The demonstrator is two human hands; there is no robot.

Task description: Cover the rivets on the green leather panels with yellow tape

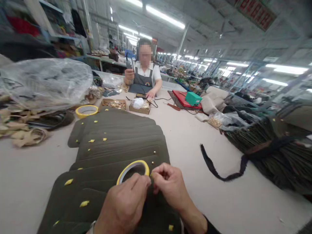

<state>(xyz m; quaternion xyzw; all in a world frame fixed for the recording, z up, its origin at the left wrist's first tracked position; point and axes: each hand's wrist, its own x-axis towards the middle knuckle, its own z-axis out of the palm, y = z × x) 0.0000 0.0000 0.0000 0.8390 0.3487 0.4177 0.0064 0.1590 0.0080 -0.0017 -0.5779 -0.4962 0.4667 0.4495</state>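
My left hand (125, 203) is closed around a roll of yellow tape (121, 175), which stands tilted above a dark green fabric panel (104, 185). Just to its right, my right hand (170, 185) has thumb and forefinger pinched together, with a bit of yellow tape showing at their tips. Several such panels lie overlapped, running away from me. Small yellow tape pieces (84, 203) are stuck on them here and there. Two small metal studs (152, 162) sit on the panels just beyond my right hand.
Across the table a person (146, 74) holds a dark tool. Small boxes of metal parts (114, 104), another yellow tape roll (86, 111) and a large plastic bag (48, 81) lie farther off. A black strip (212, 170) trails from stacked dark fabric (270, 162) at right.
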